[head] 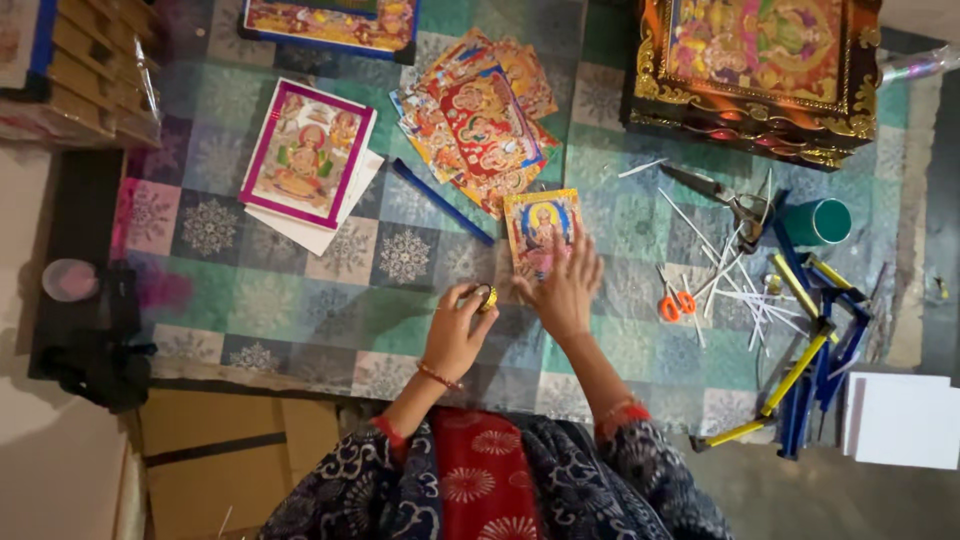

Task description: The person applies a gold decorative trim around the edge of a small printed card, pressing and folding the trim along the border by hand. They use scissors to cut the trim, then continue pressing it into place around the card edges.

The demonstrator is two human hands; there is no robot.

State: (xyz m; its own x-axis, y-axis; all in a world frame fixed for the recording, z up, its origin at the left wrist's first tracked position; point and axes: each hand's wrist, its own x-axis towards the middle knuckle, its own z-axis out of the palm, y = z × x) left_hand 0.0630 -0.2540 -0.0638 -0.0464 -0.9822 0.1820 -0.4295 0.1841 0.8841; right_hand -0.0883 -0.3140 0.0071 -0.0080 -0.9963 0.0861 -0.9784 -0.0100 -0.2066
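Note:
My left hand point(458, 325) grips a small yellow roll of tape point(487, 298) just above the patterned floor mat. My right hand point(565, 288) lies flat, fingers spread, pressing on the lower edge of a small colourful picture card point(540, 228) that rests on the mat. The two hands nearly touch at the card's lower left corner. A thin blue stick point(440, 201) lies diagonally just left of the card.
A fanned pile of printed cards point(478, 118) and a pink-bordered print on white sheets point(305, 152) lie farther back. An ornate framed picture point(755, 65) stands at the back right. Orange-handled scissors point(677, 303), white sticks, a green cup point(818, 221), pliers and blue-yellow frame strips point(810, 350) lie right.

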